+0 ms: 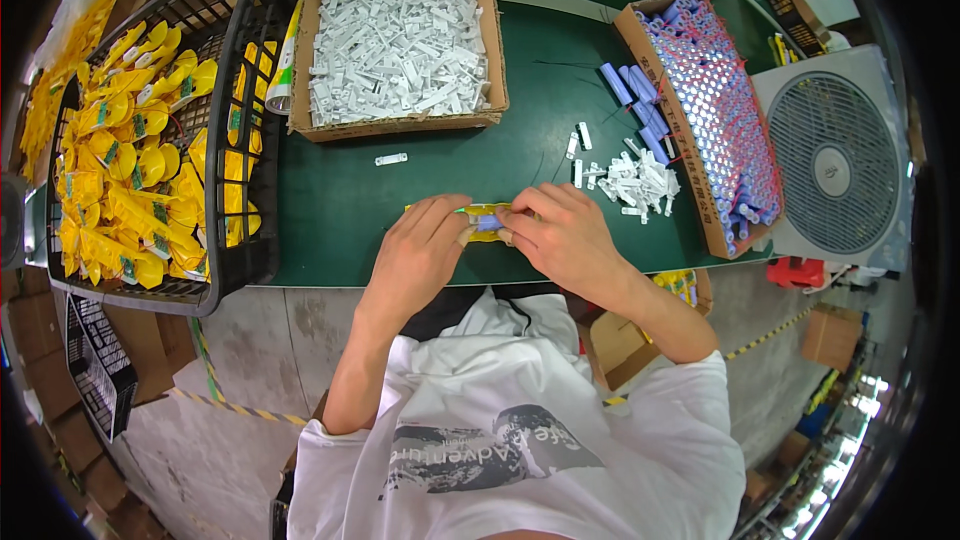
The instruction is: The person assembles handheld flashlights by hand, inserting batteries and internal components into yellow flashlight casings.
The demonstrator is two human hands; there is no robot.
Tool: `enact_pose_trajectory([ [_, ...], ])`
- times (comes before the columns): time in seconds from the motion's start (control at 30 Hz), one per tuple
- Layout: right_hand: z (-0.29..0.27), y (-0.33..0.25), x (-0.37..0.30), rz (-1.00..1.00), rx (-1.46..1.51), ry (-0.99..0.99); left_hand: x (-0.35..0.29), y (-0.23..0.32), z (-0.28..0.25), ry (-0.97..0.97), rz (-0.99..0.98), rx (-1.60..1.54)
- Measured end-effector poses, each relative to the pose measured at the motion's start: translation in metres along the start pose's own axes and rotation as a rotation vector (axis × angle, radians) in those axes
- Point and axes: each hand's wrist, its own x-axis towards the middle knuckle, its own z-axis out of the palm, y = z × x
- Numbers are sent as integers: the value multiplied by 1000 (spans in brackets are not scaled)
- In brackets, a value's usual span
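While both hands pinch it, blue cell (489,223) sits btwn L hand (420,250) & R hand (562,233).

My green surface (350,220) carries a box of white clips (398,30); left of it a black basket (240,140), right a battery box (715,110).

Bench: we see a dark green work table (400,220) across the upper half; its near edge runs left to right
Floor: we see grey concrete floor (260,360) below the bench; striped yellow-and-black tape (230,408) crosses it
Right side: we note a square white box fan (838,162) just beside the bench; brown cardboard cartons (832,336) sit on the floor near it
Light: we find it bright and even
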Motion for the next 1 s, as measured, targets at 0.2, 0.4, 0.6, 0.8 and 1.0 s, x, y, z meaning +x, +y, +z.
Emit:
enact_pose_trajectory([
  [0.2,10,-2,8,-22,82,-46,-5,0,-15,23,-6,43],
  [0.4,17,-15,52,2,625,-9,-45,-8,-60,8,-96,210],
  [0.6,44,-2,91,-165,246,36,-81,-15,-92,104,-205,325],
  [0.8,45,18,66,-203,90,-23,-95,-14,-84,140,-233,379],
  [1.0,28,10,-38,-71,132,61,-80,-15,-72,161,-273,360],
])
